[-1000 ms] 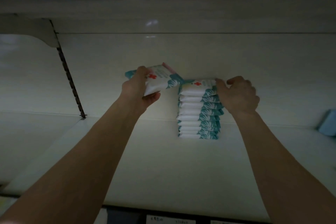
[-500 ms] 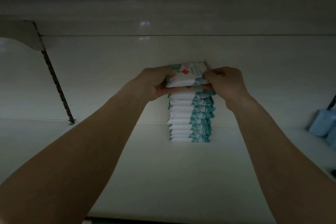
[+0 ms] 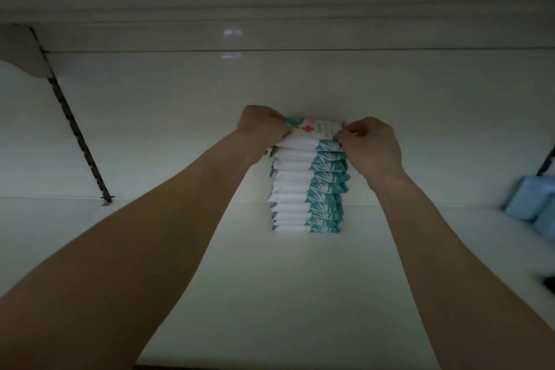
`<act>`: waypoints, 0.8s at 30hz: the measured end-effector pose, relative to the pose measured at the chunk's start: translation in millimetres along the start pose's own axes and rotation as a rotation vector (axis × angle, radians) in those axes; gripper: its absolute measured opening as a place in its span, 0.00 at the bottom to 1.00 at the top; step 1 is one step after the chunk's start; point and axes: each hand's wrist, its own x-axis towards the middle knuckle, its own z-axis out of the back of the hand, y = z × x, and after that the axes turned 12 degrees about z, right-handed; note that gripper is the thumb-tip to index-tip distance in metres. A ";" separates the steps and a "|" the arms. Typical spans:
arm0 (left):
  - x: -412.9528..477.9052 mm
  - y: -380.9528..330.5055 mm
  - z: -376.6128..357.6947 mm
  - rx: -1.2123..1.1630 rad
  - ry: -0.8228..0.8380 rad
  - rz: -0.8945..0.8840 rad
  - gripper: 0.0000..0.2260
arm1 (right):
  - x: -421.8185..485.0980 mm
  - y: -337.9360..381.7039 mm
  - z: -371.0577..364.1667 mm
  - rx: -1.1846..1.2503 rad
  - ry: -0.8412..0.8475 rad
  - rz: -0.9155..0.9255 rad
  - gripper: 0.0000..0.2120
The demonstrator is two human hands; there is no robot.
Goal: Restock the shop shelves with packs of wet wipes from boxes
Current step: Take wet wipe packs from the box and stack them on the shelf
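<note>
Center frame: left hand [image 3: 261, 126] and right hand [image 3: 371, 144] pinch the top pack [image 3: 312, 132] by its short ends, long axis left-right, atop the stack [image 3: 309, 189].

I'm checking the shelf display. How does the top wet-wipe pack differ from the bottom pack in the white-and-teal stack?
The top wet-wipe pack is pinched at both ends, by the left hand and the right hand; the bottom pack is untouched. The top pack shows its printed face with a red cross; the bottom pack shows only its front edge. The top pack rests on other packs; the bottom one lies on the white shelf. Both share the white-and-teal wrapper.
</note>
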 end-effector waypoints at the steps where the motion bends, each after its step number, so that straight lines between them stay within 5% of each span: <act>1: -0.6 0.4 -1.0 -0.014 0.005 -0.009 0.03 | 0.0 0.4 -2.1 0.019 -0.001 0.009 0.12; 6: -3.8 5.8 -11.2 -0.015 0.043 -0.109 0.02 | -1.9 5.1 -14.7 0.176 0.094 0.034 0.19; 9: -5.0 9.2 -15.5 -0.023 0.044 -0.124 0.16 | -5.3 5.2 -18.7 0.226 0.123 0.033 0.19; 12: -6.8 13.6 -15.9 -0.029 0.028 -0.133 0.17 | -7.6 4.8 -19.6 0.243 0.124 0.041 0.18; 24: -15.7 7.3 -12.8 -0.146 0.038 0.025 0.17 | -0.7 8.0 -17.2 0.051 0.143 0.047 0.21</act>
